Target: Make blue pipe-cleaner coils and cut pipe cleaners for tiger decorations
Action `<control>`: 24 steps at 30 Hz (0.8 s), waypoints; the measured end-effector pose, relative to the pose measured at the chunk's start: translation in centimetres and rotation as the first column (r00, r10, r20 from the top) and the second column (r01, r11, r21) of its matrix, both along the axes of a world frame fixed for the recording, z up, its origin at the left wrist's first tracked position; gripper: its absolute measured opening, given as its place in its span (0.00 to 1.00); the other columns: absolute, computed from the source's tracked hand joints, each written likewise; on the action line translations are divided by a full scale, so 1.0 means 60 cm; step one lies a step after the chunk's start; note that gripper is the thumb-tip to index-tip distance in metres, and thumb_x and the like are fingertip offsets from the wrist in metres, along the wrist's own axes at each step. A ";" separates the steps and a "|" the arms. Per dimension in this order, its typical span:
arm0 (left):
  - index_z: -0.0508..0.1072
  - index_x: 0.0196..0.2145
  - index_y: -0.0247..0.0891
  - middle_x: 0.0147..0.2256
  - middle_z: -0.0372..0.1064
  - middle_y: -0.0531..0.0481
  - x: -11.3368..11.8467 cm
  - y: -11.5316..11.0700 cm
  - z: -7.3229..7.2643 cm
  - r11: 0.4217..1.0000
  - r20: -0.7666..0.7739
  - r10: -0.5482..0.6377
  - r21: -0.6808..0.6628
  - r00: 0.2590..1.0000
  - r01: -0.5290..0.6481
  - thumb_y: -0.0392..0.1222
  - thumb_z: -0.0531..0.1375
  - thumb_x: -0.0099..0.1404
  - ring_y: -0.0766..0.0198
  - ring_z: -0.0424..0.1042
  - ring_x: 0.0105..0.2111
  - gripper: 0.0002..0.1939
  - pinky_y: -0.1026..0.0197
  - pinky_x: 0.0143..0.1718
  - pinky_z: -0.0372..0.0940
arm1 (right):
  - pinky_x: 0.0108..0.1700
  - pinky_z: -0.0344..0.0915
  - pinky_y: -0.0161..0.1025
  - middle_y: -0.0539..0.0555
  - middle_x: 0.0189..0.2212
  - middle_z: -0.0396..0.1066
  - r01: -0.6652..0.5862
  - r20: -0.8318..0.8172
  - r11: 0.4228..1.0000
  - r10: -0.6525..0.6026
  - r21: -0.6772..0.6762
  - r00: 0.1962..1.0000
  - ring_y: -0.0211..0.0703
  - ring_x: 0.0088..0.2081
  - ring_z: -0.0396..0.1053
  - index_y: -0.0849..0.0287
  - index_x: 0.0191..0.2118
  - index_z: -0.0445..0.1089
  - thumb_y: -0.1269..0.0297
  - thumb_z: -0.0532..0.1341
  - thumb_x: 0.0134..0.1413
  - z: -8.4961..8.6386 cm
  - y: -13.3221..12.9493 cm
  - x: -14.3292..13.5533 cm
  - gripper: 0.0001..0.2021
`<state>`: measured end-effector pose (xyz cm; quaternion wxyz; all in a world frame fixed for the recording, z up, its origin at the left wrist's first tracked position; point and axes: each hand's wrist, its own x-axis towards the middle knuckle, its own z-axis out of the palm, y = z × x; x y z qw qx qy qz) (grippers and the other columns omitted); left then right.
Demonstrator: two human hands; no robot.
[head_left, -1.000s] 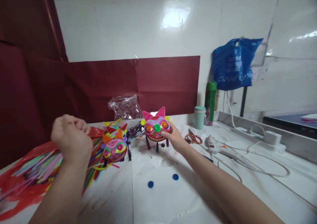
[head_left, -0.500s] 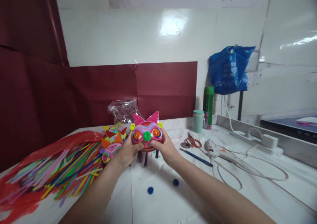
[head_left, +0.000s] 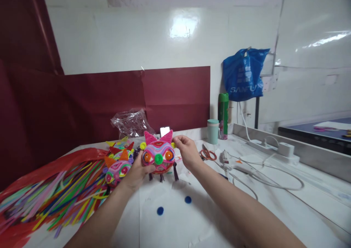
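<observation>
A pink animal-face craft (head_left: pixel 158 168) made of pipe cleaners, with pointed ears, orange eyes, a green coiled nose and dark tassels, faces me above the table. My left hand (head_left: pixel 140 171) is closed round its left side, thumb across the lower front. The fingers of my right hand (head_left: pixel 187 149) are pinched at the small yellow coil (head_left: pixel 172 145) beside the craft's right ear. To the left lies a similar pink craft face (head_left: pixel 117 171) with orange ears, more colourful pieces behind it. Two dark blue discs (head_left: pixel 160 211) (head_left: pixel 188 199) lie on the white tabletop.
Loose coloured pipe cleaners (head_left: pixel 68 193) spread over red plastic (head_left: pixel 74 153) at left. Orange-handled scissors (head_left: pixel 208 154), a white cable (head_left: pixel 285 188) and a power strip (head_left: pixel 270 151) are at right. A mint cup (head_left: pixel 212 131) and green can (head_left: pixel 223 116) stand behind.
My right hand has left the craft's lower right side and moved up to the yellow coil. My left hand still holds the craft. The view has shifted slightly right.
</observation>
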<state>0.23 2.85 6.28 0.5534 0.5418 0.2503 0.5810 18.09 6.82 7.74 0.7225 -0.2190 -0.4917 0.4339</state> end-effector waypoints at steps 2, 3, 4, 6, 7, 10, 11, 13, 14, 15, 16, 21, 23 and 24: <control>0.63 0.50 0.47 0.39 0.73 0.50 -0.001 0.002 -0.002 1.000 0.020 0.010 -0.002 1.000 -0.010 0.35 0.70 0.39 0.54 0.71 0.44 0.39 0.55 0.46 0.66 | 0.31 0.61 0.35 0.48 0.20 0.67 0.054 -0.069 0.999 -0.054 -0.006 0.996 0.36 0.25 0.64 0.60 0.22 0.67 0.62 0.63 0.43 0.000 0.010 0.008 0.07; 0.63 0.50 0.48 0.39 0.73 0.51 -0.003 0.004 -0.002 1.000 0.027 0.021 -0.007 0.999 -0.021 0.35 0.70 0.39 0.54 0.71 0.43 0.39 0.56 0.46 0.66 | 0.31 0.61 0.35 0.47 0.20 0.65 0.079 -0.110 0.997 -0.079 -0.012 0.991 0.35 0.24 0.63 0.59 0.22 0.65 0.62 0.61 0.44 0.001 0.016 0.014 0.07; 0.62 0.50 0.48 0.38 0.73 0.51 -0.006 0.007 -0.003 0.999 0.034 0.035 -0.013 0.999 -0.035 0.36 0.70 0.39 0.55 0.72 0.42 0.40 0.56 0.45 0.67 | 0.30 0.61 0.35 0.46 0.19 0.64 0.098 -0.152 0.995 -0.100 -0.020 0.983 0.34 0.23 0.62 0.58 0.22 0.63 0.63 0.60 0.44 0.003 0.023 0.022 0.07; 0.62 0.50 0.48 0.38 0.74 0.52 -0.012 0.013 -0.003 0.998 0.056 0.065 -0.011 0.996 -0.064 0.36 0.70 0.40 0.57 0.72 0.41 0.39 0.57 0.44 0.67 | 0.27 0.60 0.34 0.45 0.18 0.61 0.126 -0.223 0.991 -0.131 -0.038 0.966 0.33 0.22 0.61 0.57 0.21 0.60 0.64 0.57 0.44 0.008 0.035 0.039 0.07; 0.62 0.50 0.48 0.38 0.74 0.52 -0.015 0.015 -0.003 0.997 0.069 0.074 0.000 0.995 -0.074 0.36 0.70 0.40 0.57 0.73 0.40 0.39 0.58 0.44 0.67 | 0.26 0.60 0.34 0.45 0.18 0.60 0.134 -0.248 0.990 -0.141 -0.046 0.958 0.33 0.21 0.61 0.57 0.21 0.59 0.64 0.56 0.43 0.011 0.040 0.048 0.06; 0.63 0.49 0.47 0.39 0.73 0.51 -0.024 0.021 0.000 0.996 0.099 0.073 0.049 0.992 -0.078 0.37 0.70 0.41 0.56 0.72 0.41 0.36 0.56 0.45 0.67 | 0.24 0.59 0.33 0.45 0.18 0.60 0.147 -0.279 0.987 -0.160 -0.069 0.947 0.33 0.20 0.60 0.57 0.20 0.57 0.67 0.56 0.40 0.013 0.050 0.064 0.05; 0.64 0.48 0.46 0.39 0.73 0.51 -0.027 0.023 0.002 0.995 0.104 0.073 0.063 0.992 -0.079 0.37 0.70 0.41 0.56 0.72 0.41 0.35 0.56 0.45 0.66 | 0.23 0.58 0.33 0.45 0.18 0.60 0.148 -0.277 0.986 -0.164 -0.075 0.947 0.32 0.20 0.60 0.57 0.20 0.57 0.68 0.56 0.38 0.012 0.051 0.065 0.05; 0.65 0.47 0.46 0.39 0.74 0.51 -0.031 0.025 0.005 0.993 0.111 0.077 0.075 0.991 -0.086 0.38 0.70 0.42 0.56 0.72 0.41 0.34 0.56 0.44 0.67 | 0.21 0.55 0.32 0.44 0.17 0.59 0.145 -0.262 0.986 -0.162 -0.085 0.951 0.31 0.18 0.57 0.57 0.20 0.57 0.70 0.56 0.36 0.006 0.052 0.062 0.04; 0.65 0.47 0.46 0.39 0.74 0.51 -0.033 0.025 0.006 0.993 0.114 0.080 0.078 0.990 -0.089 0.38 0.70 0.42 0.56 0.72 0.41 0.33 0.56 0.44 0.67 | 0.19 0.53 0.31 0.44 0.16 0.58 0.138 -0.248 0.986 -0.157 -0.091 0.956 0.30 0.17 0.54 0.57 0.20 0.57 0.70 0.55 0.36 0.002 0.052 0.058 0.04; 0.65 0.47 0.46 0.39 0.74 0.51 -0.035 0.026 0.008 0.993 0.120 0.081 0.081 0.989 -0.091 0.38 0.70 0.42 0.57 0.72 0.41 0.33 0.57 0.44 0.67 | 0.18 0.51 0.31 0.43 0.15 0.56 0.130 -0.230 0.987 -0.149 -0.097 0.962 0.29 0.15 0.52 0.57 0.20 0.57 0.70 0.54 0.36 -0.002 0.051 0.052 0.03; 0.66 0.46 0.46 0.39 0.73 0.51 -0.036 0.027 0.009 0.992 0.127 0.081 0.083 0.989 -0.092 0.38 0.70 0.43 0.58 0.72 0.41 0.32 0.58 0.44 0.67 | 0.17 0.48 0.30 0.42 0.13 0.53 0.119 -0.207 0.987 -0.138 -0.104 0.968 0.29 0.14 0.49 0.57 0.19 0.58 0.71 0.54 0.36 -0.007 0.050 0.045 0.03; 0.66 0.47 0.48 0.41 0.73 0.52 -0.040 0.028 0.014 0.990 0.144 0.058 0.121 0.988 -0.076 0.38 0.69 0.43 0.59 0.72 0.41 0.32 0.59 0.44 0.67 | 0.18 0.50 0.30 0.42 0.13 0.55 0.022 -0.049 0.995 -0.027 -0.098 0.998 0.31 0.16 0.52 0.58 0.24 0.66 0.71 0.56 0.37 -0.023 0.030 0.008 0.04; 0.66 0.48 0.48 0.41 0.73 0.51 -0.039 0.026 0.016 0.987 0.135 0.059 0.139 0.989 -0.077 0.39 0.70 0.43 0.57 0.72 0.42 0.33 0.57 0.44 0.67 | 0.22 0.55 0.31 0.44 0.16 0.60 -0.049 0.022 0.996 0.051 -0.072 0.998 0.32 0.19 0.57 0.59 0.25 0.69 0.69 0.58 0.39 -0.025 0.016 -0.005 0.04; 0.66 0.48 0.48 0.41 0.73 0.51 -0.037 0.025 0.017 0.986 0.133 0.061 0.144 0.989 -0.081 0.39 0.70 0.43 0.56 0.72 0.42 0.33 0.57 0.44 0.67 | 0.23 0.56 0.31 0.45 0.17 0.62 -0.091 0.059 0.994 0.095 -0.063 0.994 0.33 0.20 0.58 0.60 0.24 0.69 0.68 0.59 0.40 -0.025 0.009 -0.010 0.03</control>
